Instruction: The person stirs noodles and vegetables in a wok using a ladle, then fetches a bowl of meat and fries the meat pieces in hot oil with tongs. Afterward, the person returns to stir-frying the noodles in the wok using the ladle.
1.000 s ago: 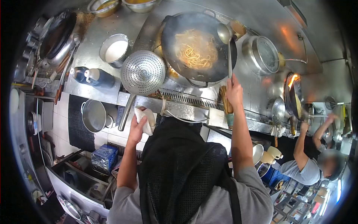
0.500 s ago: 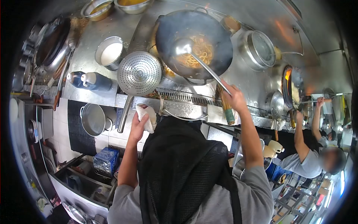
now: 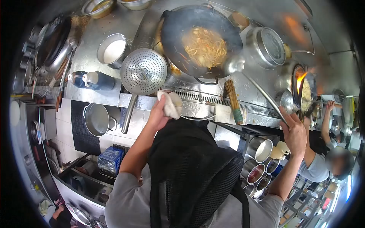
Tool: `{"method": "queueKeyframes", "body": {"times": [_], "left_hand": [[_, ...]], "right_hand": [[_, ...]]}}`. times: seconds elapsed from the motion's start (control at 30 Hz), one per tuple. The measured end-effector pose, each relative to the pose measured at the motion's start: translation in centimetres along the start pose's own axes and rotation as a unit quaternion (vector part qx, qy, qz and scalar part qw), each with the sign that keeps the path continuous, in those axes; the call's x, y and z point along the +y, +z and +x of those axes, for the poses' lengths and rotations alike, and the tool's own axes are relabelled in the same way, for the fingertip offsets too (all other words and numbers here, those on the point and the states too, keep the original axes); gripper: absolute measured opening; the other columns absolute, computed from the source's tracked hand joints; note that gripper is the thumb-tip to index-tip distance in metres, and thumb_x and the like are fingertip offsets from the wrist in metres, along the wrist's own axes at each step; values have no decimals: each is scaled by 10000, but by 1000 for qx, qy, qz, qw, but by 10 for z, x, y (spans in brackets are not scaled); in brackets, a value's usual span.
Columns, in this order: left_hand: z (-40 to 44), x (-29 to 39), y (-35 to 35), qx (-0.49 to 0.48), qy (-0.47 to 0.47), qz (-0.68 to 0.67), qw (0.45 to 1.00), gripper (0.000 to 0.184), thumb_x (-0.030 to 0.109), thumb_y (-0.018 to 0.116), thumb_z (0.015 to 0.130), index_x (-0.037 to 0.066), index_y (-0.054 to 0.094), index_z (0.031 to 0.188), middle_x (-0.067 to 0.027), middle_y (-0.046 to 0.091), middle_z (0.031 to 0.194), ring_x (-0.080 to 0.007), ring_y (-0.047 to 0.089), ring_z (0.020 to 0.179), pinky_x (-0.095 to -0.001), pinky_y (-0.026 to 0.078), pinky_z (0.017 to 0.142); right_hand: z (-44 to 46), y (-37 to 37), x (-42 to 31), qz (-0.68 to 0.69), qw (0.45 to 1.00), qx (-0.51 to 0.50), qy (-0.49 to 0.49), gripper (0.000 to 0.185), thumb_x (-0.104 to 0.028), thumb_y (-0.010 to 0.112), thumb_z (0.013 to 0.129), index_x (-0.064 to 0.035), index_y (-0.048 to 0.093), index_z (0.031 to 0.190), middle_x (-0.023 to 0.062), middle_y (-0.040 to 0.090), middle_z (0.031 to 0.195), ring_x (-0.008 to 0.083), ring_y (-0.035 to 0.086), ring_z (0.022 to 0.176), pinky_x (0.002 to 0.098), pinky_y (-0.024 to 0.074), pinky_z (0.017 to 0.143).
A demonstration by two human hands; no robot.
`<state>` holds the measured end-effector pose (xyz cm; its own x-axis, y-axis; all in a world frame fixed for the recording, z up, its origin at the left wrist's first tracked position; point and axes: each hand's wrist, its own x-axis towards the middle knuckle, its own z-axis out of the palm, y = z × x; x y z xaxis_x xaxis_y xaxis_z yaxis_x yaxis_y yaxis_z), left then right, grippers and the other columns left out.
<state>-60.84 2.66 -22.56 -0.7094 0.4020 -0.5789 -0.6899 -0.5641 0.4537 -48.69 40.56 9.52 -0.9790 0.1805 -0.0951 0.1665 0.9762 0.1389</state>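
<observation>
Our right hand (image 3: pixel 295 136) holds a steel ladle (image 3: pixel 261 91) in curled fingers, its bowl by the rim of the wok (image 3: pixel 173 57) where the noodles (image 3: pixel 207 47) lie; our left hand (image 3: pixel 156 116) grips a white cloth (image 3: pixel 171 104) near the perforated strainer (image 3: pixel 143 71), and a bristle brush (image 3: pixel 233 102) lies between our hands

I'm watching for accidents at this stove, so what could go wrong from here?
The handle of the strainer juts past the counter; the left hand, holding a cloth, might bump it. The ladle in the right hand, near the rim of the wok, could drip outside. The flame might burn the co-worker.
</observation>
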Motion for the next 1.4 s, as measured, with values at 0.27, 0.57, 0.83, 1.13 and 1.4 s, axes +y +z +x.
{"method": "queueKeyframes", "body": {"times": [0.27, 0.57, 0.83, 1.13, 1.4], "left_hand": [[63, -22, 99, -90, -110, -53, 988, 528, 522, 383, 1069, 108, 425, 1393, -116, 562, 1358, -335, 587, 1240, -666, 441, 1056], [115, -41, 128, -32, 4, 38, 999, 328, 161, 635, 971, 11, 519, 1239, -151, 637, 1178, -301, 688, 1036, -500, 627, 778], [134, -41, 110, -11, 56, 68, 996, 242, 82, 595, 931, -50, 558, 1131, -165, 669, 1041, -312, 718, 911, -454, 628, 705], [145, -27, 90, -14, 60, 87, 994, 544, 58, 628, 880, 20, 339, 1339, -176, 574, 1151, -323, 691, 891, -462, 630, 635], [140, -22, 94, -17, 57, 86, 995, 423, 59, 612, 897, -8, 416, 1266, -177, 603, 1094, -335, 697, 928, -471, 627, 611]], "right_hand": [[62, 189, 1, 268, 962, 52, -21, 476, -90, 714, 883, -73, 630, 1351, 243, 705, 1065, 347, 710, 932, 440, 553, 766], [132, 238, -75, 445, 881, 111, 118, 485, -213, 554, 1021, -10, 488, 1456, 306, 710, 987, 426, 728, 839, 466, 552, 723], [169, 253, -120, 416, 906, 52, 59, 522, -187, 541, 1043, -57, 414, 1533, 65, 609, 706, 128, 545, 477, 320, 476, 423], [164, 229, -63, 451, 884, 95, 80, 465, -177, 568, 1020, -3, 513, 1448, 181, 704, 893, 279, 673, 664, 389, 556, 628], [198, 218, -108, 483, 871, -19, 90, 486, -214, 605, 997, -40, 528, 1444, 288, 715, 969, 356, 728, 817, 437, 559, 738]]}}
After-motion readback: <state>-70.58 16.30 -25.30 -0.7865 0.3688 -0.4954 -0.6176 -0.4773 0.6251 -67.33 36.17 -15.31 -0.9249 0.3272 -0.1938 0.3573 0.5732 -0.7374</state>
